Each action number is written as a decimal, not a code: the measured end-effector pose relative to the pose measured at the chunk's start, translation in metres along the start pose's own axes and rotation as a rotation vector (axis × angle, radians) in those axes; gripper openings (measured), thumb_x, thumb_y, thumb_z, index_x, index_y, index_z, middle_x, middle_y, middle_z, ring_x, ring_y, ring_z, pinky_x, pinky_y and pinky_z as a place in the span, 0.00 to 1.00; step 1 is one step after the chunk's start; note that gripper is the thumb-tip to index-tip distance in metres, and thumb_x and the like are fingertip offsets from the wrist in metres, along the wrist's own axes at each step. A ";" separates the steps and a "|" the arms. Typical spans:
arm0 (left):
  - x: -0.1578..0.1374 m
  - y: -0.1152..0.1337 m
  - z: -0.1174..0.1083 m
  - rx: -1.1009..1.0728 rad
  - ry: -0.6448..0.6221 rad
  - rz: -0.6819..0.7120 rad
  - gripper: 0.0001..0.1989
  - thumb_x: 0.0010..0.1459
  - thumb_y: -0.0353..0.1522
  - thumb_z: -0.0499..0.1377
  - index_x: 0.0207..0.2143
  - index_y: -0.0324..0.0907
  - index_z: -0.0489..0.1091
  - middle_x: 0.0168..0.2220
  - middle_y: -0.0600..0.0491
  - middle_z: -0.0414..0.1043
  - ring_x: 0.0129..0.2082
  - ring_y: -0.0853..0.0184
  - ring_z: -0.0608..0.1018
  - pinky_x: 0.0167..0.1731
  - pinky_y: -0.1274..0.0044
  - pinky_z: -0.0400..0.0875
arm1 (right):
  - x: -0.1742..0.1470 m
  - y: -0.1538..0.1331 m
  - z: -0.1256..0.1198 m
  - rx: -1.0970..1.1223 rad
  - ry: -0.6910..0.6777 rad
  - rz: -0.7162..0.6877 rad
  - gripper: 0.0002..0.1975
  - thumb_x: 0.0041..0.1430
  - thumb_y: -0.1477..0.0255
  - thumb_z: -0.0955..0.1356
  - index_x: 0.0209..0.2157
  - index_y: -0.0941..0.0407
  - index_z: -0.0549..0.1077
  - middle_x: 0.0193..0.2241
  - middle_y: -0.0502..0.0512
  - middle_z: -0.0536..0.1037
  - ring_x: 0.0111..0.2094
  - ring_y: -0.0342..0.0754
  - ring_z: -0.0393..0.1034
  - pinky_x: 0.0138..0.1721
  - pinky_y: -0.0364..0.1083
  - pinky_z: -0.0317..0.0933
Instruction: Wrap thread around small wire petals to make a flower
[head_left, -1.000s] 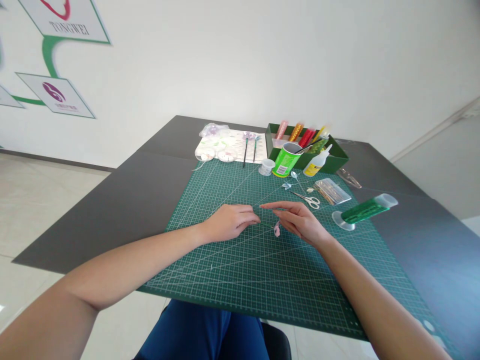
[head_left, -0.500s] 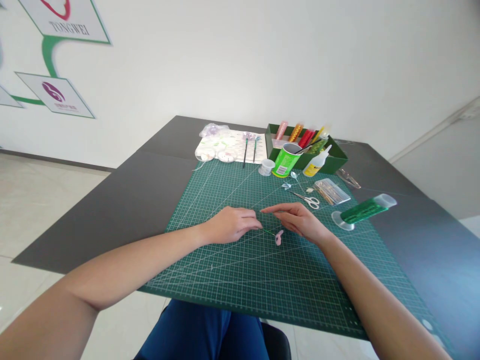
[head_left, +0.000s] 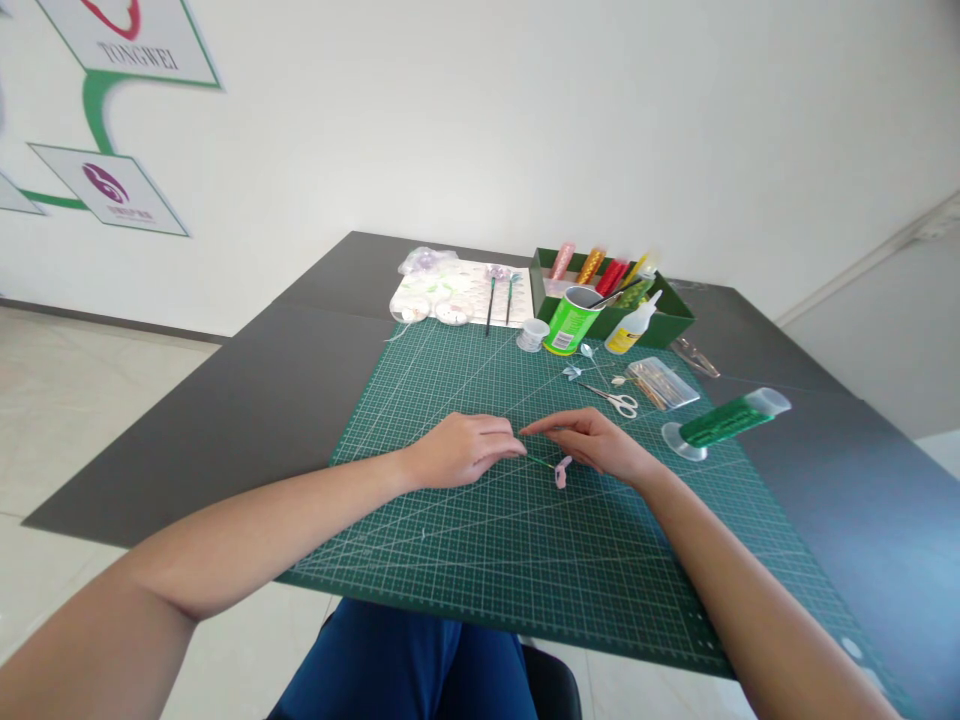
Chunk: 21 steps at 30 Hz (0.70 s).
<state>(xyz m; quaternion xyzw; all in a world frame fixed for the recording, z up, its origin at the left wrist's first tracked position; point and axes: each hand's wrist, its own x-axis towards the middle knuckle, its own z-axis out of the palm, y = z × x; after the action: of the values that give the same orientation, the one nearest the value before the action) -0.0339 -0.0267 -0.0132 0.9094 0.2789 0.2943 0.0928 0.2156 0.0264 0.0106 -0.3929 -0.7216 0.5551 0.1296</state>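
Over the green cutting mat, my left hand is closed, its fingertips pinching the thin green stem of a small pink flower. The flower end points right, toward me and just below my right hand. My right hand is close beside the left, fingers stretched toward the left fingertips and drawn together. Whatever thin thing lies between the right fingers is too small to make out. To the right stands a tilted spool of green thread.
Beyond my hands lie white-handled scissors, a clear box of small parts, a glue bottle, a green can and a white spool. A dark green box holds coloured tubes. Two stemmed flowers rest on white sheets.
The pink flower has turned about its stem and shifted slightly right. My hands have stayed nearly in place, with only a small movement of the fingers.
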 end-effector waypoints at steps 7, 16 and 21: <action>0.000 0.000 0.002 -0.007 0.047 -0.002 0.14 0.71 0.32 0.50 0.46 0.41 0.75 0.39 0.50 0.78 0.39 0.68 0.79 0.36 0.78 0.72 | 0.000 0.002 -0.002 -0.001 -0.009 -0.001 0.20 0.62 0.64 0.66 0.47 0.62 0.81 0.10 0.42 0.57 0.12 0.37 0.48 0.14 0.39 0.41; -0.001 0.002 0.002 0.011 0.108 0.006 0.13 0.71 0.32 0.51 0.46 0.40 0.75 0.39 0.50 0.78 0.37 0.70 0.79 0.34 0.80 0.72 | 0.001 0.008 -0.002 0.076 -0.045 0.002 0.21 0.61 0.63 0.66 0.48 0.63 0.80 0.11 0.42 0.59 0.13 0.37 0.49 0.14 0.39 0.42; 0.000 0.002 0.002 -0.021 0.143 0.011 0.12 0.70 0.31 0.52 0.46 0.40 0.75 0.39 0.50 0.78 0.37 0.70 0.79 0.34 0.80 0.72 | 0.002 0.009 -0.002 0.090 -0.054 0.009 0.21 0.61 0.63 0.67 0.49 0.63 0.79 0.11 0.42 0.60 0.12 0.37 0.50 0.14 0.39 0.42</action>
<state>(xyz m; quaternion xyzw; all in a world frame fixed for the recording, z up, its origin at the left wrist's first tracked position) -0.0318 -0.0287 -0.0144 0.8866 0.2767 0.3619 0.0804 0.2195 0.0294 0.0026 -0.3746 -0.6973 0.5982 0.1251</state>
